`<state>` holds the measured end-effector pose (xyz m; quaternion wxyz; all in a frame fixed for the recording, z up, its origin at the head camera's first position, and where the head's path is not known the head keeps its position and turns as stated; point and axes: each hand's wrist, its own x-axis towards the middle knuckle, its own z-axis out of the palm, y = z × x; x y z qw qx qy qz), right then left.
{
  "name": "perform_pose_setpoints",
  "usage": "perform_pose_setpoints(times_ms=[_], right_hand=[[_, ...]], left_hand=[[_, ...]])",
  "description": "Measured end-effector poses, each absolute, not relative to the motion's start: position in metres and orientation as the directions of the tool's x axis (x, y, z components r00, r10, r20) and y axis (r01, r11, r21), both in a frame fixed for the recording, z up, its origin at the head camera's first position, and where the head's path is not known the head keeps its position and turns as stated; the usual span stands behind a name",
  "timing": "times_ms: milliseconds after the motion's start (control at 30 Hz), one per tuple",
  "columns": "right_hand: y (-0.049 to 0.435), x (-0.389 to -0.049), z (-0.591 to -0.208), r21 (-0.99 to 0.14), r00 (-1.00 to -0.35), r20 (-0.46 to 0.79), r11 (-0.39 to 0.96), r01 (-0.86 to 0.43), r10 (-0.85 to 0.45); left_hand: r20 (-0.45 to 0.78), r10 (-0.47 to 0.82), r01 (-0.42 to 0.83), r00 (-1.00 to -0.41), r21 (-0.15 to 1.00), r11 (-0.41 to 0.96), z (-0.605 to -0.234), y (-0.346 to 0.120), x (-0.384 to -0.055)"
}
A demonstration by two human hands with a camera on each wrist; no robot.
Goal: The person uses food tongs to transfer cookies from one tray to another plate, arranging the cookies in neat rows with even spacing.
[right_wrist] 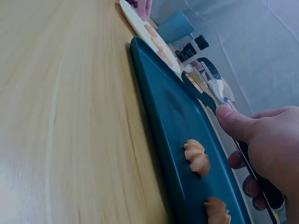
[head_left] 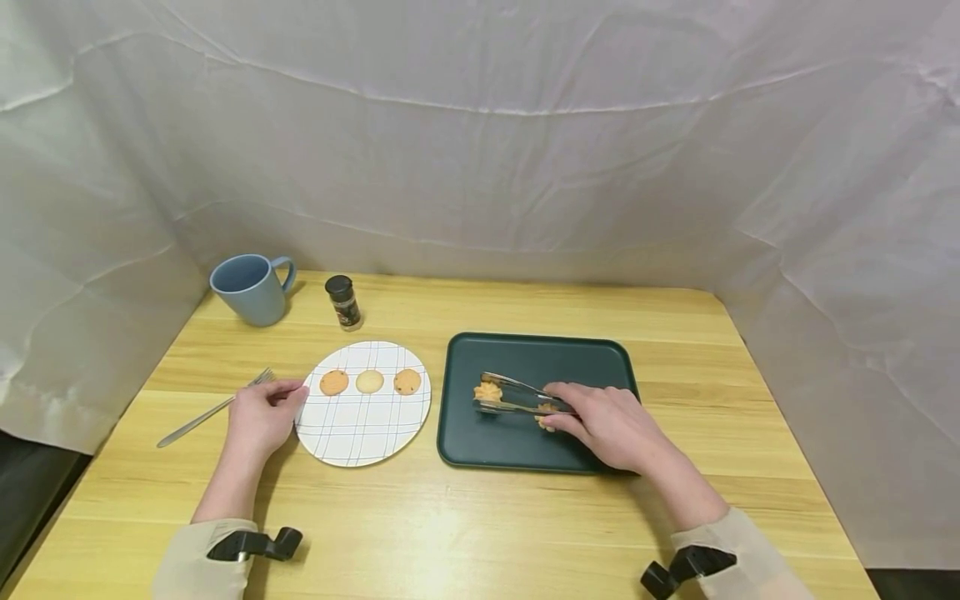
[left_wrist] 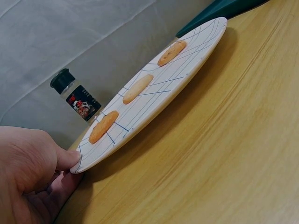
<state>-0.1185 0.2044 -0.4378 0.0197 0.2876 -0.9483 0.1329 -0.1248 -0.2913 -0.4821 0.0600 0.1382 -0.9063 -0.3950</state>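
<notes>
With thumb and fingers, my left hand (head_left: 264,410) pinches the left rim of a round white plate (head_left: 360,433) with a blue grid pattern. Three flat round cookies, an orange one (left_wrist: 103,127), a paler one (left_wrist: 138,89) and a speckled one (head_left: 407,382), lie in a row on it. My right hand (head_left: 611,421) holds metal tongs (head_left: 517,384) over a dark green tray (head_left: 465,450). Between the tong tips sits a piped swirl cookie (head_left: 488,392), above a dark shadow. Two more swirl cookies, a nearer one (right_wrist: 217,212) and a farther one (right_wrist: 196,157), lie on the tray.
Left of the plate lies a fork (head_left: 198,421), partly behind my left hand. Behind it stands a blue-grey mug (head_left: 255,292), and a black-capped spice jar (head_left: 345,304) is beyond the plate. Pale cloth (head_left: 480,183) hangs around the wooden table.
</notes>
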Motion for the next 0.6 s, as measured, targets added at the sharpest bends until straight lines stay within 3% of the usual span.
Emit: perform_pose_setpoints(times_ms=[600], right_hand=[[0.166,-0.123,-0.436,-0.268,-0.806,0.137,0.761,-0.590,-0.576]], left_hand=[[0.006,-0.297,-0.198,-0.955,0.734,0.650,-0.483,-0.292,-0.125]])
